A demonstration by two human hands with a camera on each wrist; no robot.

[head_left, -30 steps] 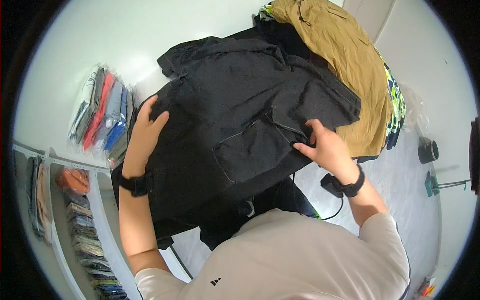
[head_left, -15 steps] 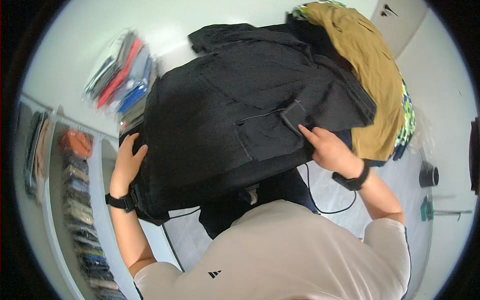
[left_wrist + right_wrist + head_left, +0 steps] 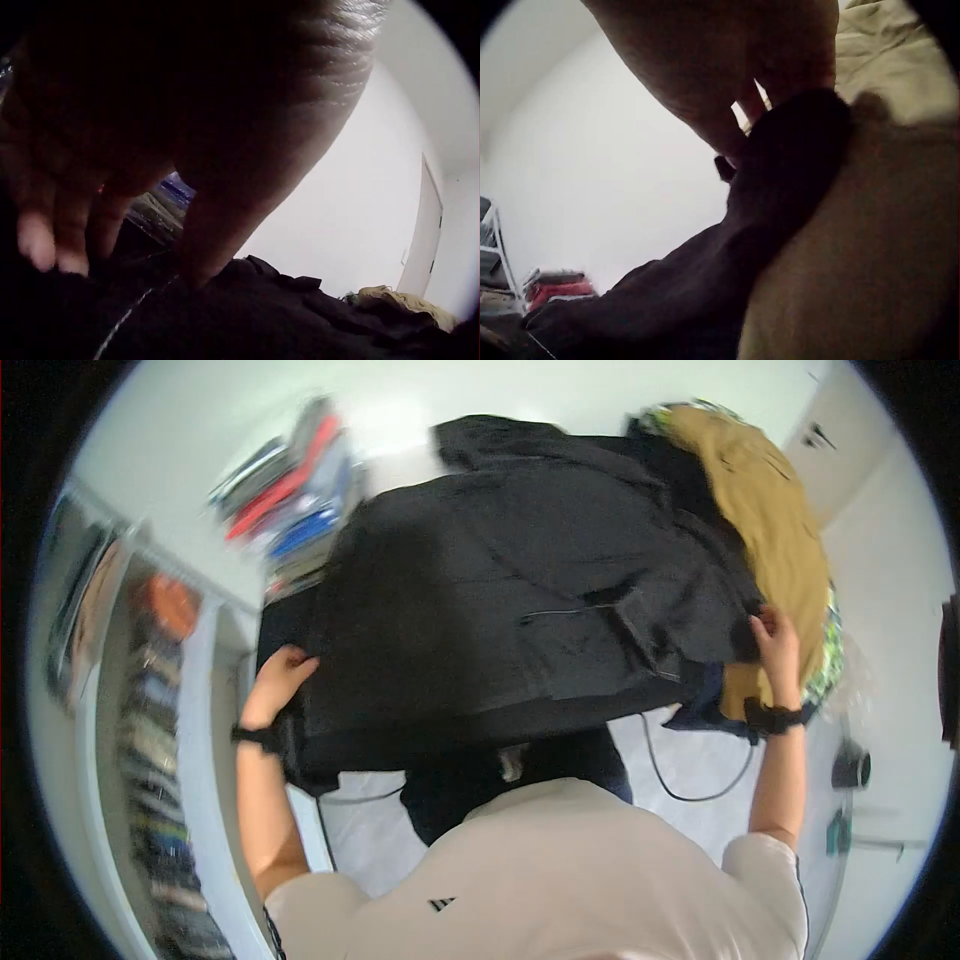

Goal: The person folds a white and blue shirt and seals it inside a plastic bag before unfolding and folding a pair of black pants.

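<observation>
A black garment (image 3: pixel 430 590) with a pocket (image 3: pixel 590 650) outlined in pale stitching lies spread across the dark-covered table. My left hand (image 3: pixel 277 685) is at its near left edge, thumb and forefinger drawn together on the cloth. Seen from the left wrist, the thumb and fingertips press down into dark fabric beside a pale seam. On the far side, my right hand (image 3: pixel 778 650) pinches the garment's right end. The right wrist view shows a dark fold of cloth (image 3: pixel 780 165) raised between thumb and fingers, hiding some fingertips.
Tan clothing (image 3: pixel 775 530) with a patterned piece under it is heaped at the right end. Bagged folded clothes (image 3: pixel 290 500) stand at the back left. Shelves of packed clothes (image 3: pixel 160 760) line the left side. A black cable (image 3: pixel 660 780) hangs near the front edge.
My right hand has moved right from the pocket to the garment's right end and now pinches it. My left hand went from open above the cloth to its near left edge, fingers drawn together.
</observation>
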